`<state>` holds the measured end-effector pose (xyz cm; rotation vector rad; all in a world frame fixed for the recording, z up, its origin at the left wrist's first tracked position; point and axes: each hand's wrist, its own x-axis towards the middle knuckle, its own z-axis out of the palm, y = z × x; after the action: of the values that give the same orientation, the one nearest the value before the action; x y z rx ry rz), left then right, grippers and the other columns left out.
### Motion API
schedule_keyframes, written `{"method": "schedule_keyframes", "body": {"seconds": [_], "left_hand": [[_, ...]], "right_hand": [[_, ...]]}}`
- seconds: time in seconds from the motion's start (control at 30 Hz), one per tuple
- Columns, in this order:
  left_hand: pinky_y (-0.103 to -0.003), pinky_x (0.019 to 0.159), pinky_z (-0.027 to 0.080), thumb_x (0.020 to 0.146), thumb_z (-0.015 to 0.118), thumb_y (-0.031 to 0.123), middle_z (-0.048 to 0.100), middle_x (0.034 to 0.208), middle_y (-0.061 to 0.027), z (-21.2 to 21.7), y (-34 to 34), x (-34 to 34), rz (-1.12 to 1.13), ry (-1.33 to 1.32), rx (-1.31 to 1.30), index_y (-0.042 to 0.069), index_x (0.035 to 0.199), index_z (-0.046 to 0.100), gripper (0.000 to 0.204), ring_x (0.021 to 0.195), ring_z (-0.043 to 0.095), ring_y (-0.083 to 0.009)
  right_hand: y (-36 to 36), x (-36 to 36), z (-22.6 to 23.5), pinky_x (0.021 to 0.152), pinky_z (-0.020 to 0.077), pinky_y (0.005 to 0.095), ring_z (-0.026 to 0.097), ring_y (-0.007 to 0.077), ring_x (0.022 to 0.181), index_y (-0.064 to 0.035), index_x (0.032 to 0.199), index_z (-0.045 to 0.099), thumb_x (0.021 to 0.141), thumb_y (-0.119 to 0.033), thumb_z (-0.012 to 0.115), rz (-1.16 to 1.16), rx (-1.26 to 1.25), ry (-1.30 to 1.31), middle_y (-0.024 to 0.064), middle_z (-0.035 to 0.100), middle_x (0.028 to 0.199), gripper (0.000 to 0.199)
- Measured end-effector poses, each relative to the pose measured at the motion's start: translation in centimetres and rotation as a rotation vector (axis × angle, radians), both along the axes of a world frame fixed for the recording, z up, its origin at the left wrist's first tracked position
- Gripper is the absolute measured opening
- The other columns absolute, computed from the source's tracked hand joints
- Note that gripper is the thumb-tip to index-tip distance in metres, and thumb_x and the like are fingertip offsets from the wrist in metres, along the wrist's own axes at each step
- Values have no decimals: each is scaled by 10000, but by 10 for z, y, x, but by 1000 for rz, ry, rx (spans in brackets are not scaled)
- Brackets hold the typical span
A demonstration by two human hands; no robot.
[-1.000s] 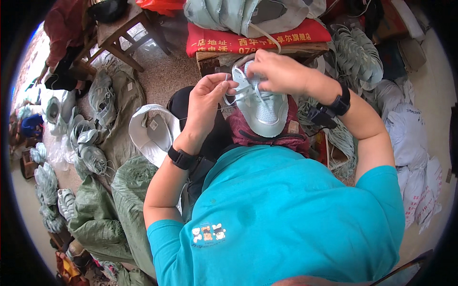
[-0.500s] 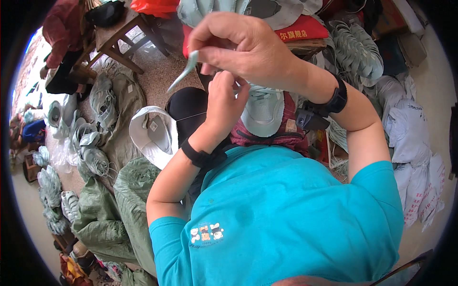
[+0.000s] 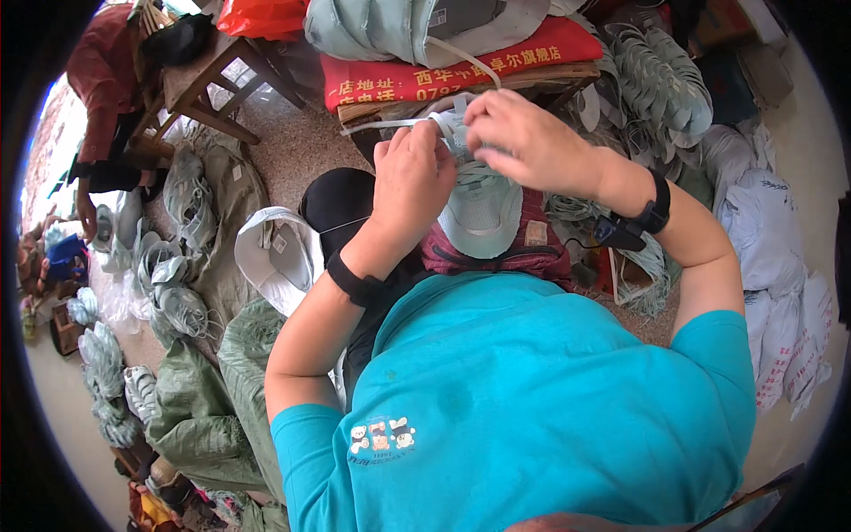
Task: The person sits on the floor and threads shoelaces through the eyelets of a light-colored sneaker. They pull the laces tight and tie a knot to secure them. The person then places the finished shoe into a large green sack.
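Note:
On the maroon cloth (image 3: 541,239) over my lap lies a pale mint sneaker (image 3: 481,217), its toe toward me and its far end between my hands. My left hand (image 3: 409,177) is closed at the shoe's left side, fingers curled against the laced part; its exact grip is partly hidden. One end of pale shoelace (image 3: 381,124) sticks out leftward past those fingers. Curled over the shoe's far right side is my right hand (image 3: 536,142), slightly blurred. Another length of lace (image 3: 465,55) rises from its fingers toward the far left.
Beyond my hands, more pale shoes (image 3: 372,31) rest on a red cloth (image 3: 381,78) over a wooden stool. A white cap-like piece (image 3: 279,257) and green sacks (image 3: 191,399) lie left. Shoe bundles (image 3: 660,84) and white sacks (image 3: 762,230) stand right. Another person's arm (image 3: 97,115) reaches down far left.
My right hand has come down and right, from holding the lace up high to beside the shoe. My left hand has shifted slightly, and a lace end now points left.

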<state>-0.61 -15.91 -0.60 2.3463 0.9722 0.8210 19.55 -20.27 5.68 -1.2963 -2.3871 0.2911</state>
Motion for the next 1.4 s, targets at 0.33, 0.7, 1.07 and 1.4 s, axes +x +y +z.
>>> {"method": "schedule_keyframes", "body": {"seconds": [0.33,0.7,1.07,1.4], "left_hand": [[-402,815,417,767,658,59,661,846,-46,5,1,6,-25,40,-72,70,1071,552,322,918,626,-270],[-406,820,430,749,702,67,662,827,-86,-7,0,17,-84,-123,-276,66,1040,570,320,884,644,-294],[-414,817,426,732,721,87,540,1032,-89,-2,-8,6,55,-11,68,82,842,633,141,998,497,-306],[-370,855,426,778,719,63,550,1034,-93,-23,-9,13,41,-163,-45,50,892,683,120,993,487,-276]], "right_hand": [[-8,3,-17,1007,427,436,501,329,1197,-34,923,631,729,-56,703,-60,186,-231,130,532,1228,208],[-15,7,-16,983,439,453,515,333,1183,-50,906,639,739,-90,649,-16,166,-109,145,560,1213,171],[-27,-8,-25,1042,396,450,487,333,1251,-1,927,619,789,-126,627,-209,282,-287,179,538,1304,186],[-18,-8,-38,1064,378,405,412,356,1285,-26,868,576,759,-44,710,-276,12,74,147,504,1328,174]]}}
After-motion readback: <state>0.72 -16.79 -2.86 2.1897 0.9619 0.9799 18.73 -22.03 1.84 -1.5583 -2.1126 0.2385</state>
